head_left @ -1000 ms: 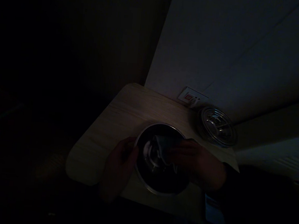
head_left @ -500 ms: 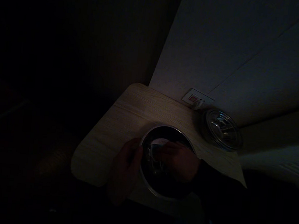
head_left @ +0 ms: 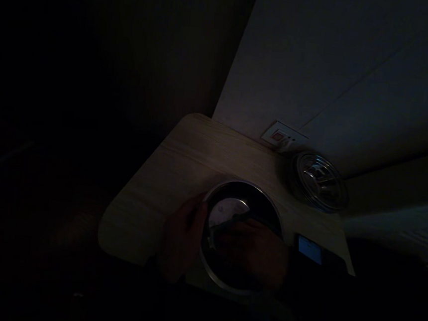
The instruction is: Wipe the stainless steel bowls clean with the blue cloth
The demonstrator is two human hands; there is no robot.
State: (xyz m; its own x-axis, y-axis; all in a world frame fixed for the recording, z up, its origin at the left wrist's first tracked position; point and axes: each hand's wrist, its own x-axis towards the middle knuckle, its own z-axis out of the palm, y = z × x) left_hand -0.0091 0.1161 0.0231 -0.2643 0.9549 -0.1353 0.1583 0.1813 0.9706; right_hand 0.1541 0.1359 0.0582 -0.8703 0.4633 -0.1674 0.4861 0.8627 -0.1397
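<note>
The scene is very dark. A round steel bowl (head_left: 247, 188) sits on a pale wooden table (head_left: 183, 168). My left hand (head_left: 181, 232) is closed on the bowl's left rim. My right hand (head_left: 255, 246) is inside the bowl, fingers closed on a pale cloth (head_left: 221, 226) pressed against the inner wall.
A shiny round metal lid or dish (head_left: 319, 182) lies at the table's back right, by a wall socket (head_left: 281, 137). A small lit screen (head_left: 309, 249) rests right of the bowl. The white wall (head_left: 338, 66) stands behind; darkness lies left of the table.
My right hand with the cloth has slid from the bowl's middle toward its near side, uncovering the far inner wall. The left hand stays on the rim. The lit screen is uncovered.
</note>
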